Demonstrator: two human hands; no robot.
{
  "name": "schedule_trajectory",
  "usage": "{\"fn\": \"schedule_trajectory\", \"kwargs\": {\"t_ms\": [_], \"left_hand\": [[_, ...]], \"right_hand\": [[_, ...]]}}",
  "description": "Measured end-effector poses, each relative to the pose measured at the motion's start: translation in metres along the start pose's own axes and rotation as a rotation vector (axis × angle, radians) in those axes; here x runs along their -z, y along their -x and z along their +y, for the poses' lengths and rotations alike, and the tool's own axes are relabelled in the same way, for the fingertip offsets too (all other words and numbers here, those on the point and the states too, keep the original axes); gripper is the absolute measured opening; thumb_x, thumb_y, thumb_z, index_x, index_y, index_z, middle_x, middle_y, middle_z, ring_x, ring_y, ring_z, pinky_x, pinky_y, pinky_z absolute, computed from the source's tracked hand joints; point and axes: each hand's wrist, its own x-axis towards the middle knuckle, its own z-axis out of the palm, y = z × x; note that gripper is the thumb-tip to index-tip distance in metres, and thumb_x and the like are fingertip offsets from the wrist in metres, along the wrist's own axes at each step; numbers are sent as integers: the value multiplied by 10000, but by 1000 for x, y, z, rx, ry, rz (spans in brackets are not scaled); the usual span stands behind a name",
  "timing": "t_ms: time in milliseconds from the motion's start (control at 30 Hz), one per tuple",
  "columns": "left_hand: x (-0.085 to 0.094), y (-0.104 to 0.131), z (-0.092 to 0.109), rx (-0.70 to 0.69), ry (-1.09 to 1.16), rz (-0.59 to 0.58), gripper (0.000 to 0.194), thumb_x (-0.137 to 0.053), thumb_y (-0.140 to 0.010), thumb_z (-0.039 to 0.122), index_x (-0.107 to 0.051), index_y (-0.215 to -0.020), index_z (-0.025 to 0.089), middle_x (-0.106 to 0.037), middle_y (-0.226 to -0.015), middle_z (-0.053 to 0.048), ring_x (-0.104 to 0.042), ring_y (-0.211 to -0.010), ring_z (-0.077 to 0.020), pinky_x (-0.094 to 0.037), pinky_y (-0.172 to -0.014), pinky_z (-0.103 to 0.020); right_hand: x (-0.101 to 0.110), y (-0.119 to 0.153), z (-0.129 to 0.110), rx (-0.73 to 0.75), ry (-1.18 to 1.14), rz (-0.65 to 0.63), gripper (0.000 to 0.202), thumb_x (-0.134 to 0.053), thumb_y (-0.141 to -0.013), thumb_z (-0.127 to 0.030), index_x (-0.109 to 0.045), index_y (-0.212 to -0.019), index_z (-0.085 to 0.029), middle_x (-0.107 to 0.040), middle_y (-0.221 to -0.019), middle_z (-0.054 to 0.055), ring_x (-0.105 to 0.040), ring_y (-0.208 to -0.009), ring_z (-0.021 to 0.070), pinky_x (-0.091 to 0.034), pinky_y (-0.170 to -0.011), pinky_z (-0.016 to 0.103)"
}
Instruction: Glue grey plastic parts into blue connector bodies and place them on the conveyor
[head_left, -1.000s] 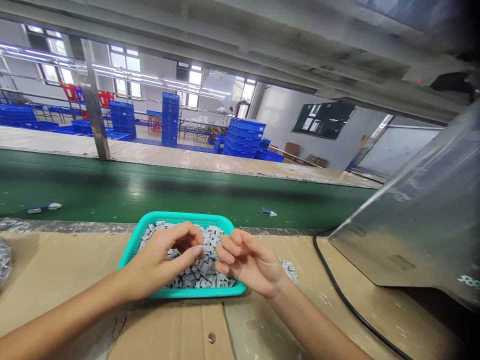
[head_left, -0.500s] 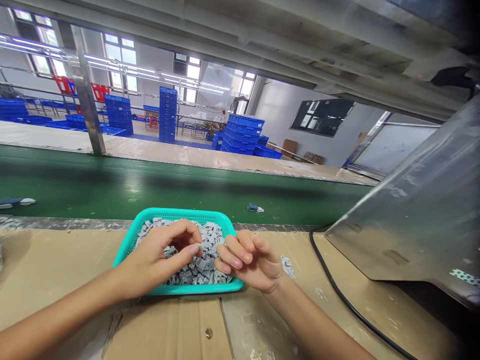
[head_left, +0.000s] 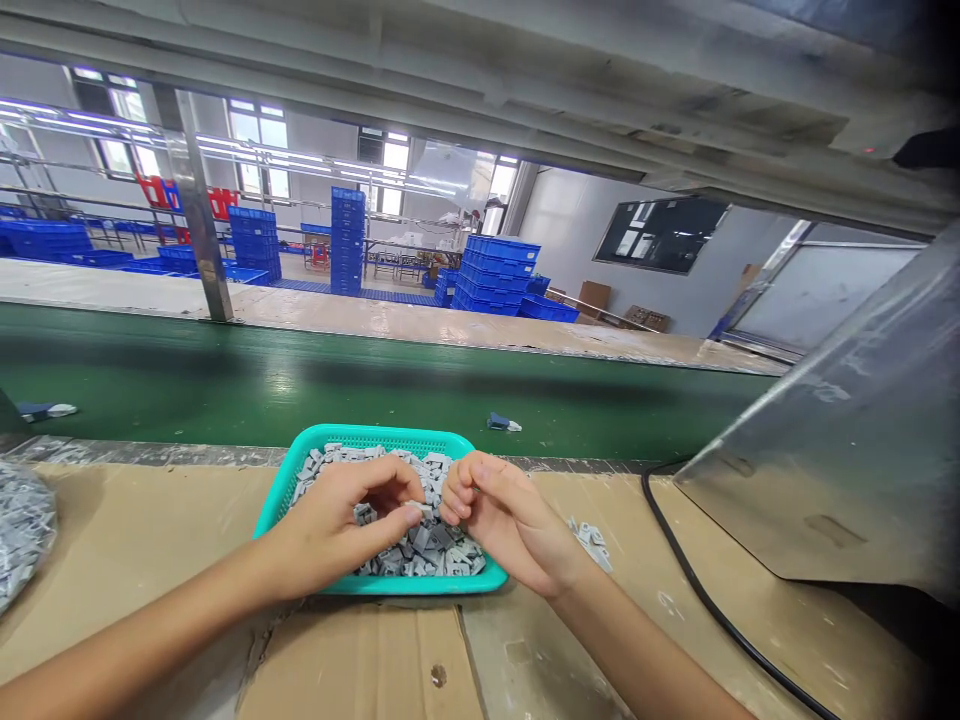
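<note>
A turquoise plastic basket (head_left: 390, 586) filled with small grey plastic parts (head_left: 431, 550) rests on the cardboard-covered bench. Over its middle, my left hand (head_left: 341, 525) pinches one small grey plastic part (head_left: 422, 510) between thumb and forefinger. Just to the right of that part, my right hand (head_left: 517, 525) is closed, its fingers curled toward the thumb above the basket's right side. Whatever lies between those right fingertips, if anything, is hidden. The two hands are close together, with a narrow gap between them.
Behind the basket runs a green conveyor belt (head_left: 375, 390) bearing a small blue-and-white piece (head_left: 502, 423). Loose grey parts (head_left: 590, 542) lie right of my right hand. A clear bag of parts (head_left: 22, 530) sits at left. A black cable (head_left: 701, 600) and metal panel (head_left: 817, 450) stand at right.
My right hand has turned and its fingers have curled closed, nearer to the left fingertips. The left hand keeps its pinch. The view has shifted left, bringing the bag further into sight.
</note>
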Motion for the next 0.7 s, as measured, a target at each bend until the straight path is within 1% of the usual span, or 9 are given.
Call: {"fn": "schedule_trajectory", "kwargs": {"t_ms": [67,167,300,433,500,600,667,700], "left_hand": [[0,-1,-2,6,8,11,170,-435,-819,292,-511,-831,140,-516,-744,8,-458,-684,-51,-389,-625,-168],[-1,-2,-5,18,34,28,185,-442,-816,300,-517,-825,132,-517,-731,4,-465,-669,-49,-394,-615,-166],[0,-2,-5,16,39,29,190,-441,-817,311,-518,-827,138,-513,-733,8,-459,-669,-44,-389,-604,-155],[0,-2,-4,59,42,10,208,-428,-820,321,-518,-820,133,-517,-722,3,-462,-658,-54,-392,-603,-169],[0,-3,-4,97,38,15,224,-436,-812,332,-526,-810,127,-515,-701,0,-458,-640,-59,-387,-589,-175],[-1,-5,-4,153,92,13,253,-471,-788,351,-534,-795,106,-506,-670,-9,-456,-615,-63,-381,-570,-178],[-2,-5,-4,208,205,-30,265,-494,-772,347,-524,-792,85,-507,-644,-16,-466,-601,-67,-387,-569,-182],[-2,-6,-3,247,277,-58,269,-507,-763,345,-515,-792,77,-516,-637,-21,-475,-594,-68,-394,-574,-186]], "right_hand": [[-3,2,0,-14,94,55,671,-389,-725,-569,-118,-821,37,-315,-717,-8,-385,-668,-133,-379,-640,13],[-6,4,2,-63,227,69,688,-392,-699,-612,-220,-818,43,-386,-775,28,-409,-685,-118,-386,-648,-4],[-7,2,5,-88,328,86,726,-344,-703,-668,-260,-832,42,-420,-823,46,-412,-678,-121,-389,-649,-15],[-10,1,8,-84,418,156,732,-302,-723,-688,-297,-860,32,-422,-813,42,-387,-672,-137,-365,-637,-37],[-13,3,10,-31,505,233,694,-292,-748,-657,-344,-894,20,-430,-841,47,-391,-716,-145,-367,-670,-50],[-21,9,10,144,772,319,527,-314,-800,-509,-484,-926,-27,-448,-923,36,-389,-844,-166,-349,-792,-80],[-24,13,8,274,940,317,415,-303,-827,-386,-557,-863,-61,-463,-916,9,-368,-882,-185,-306,-831,-91],[-25,14,7,333,1003,307,392,-287,-837,-338,-575,-832,-72,-469,-896,-2,-358,-875,-192,-291,-829,-88]]}}
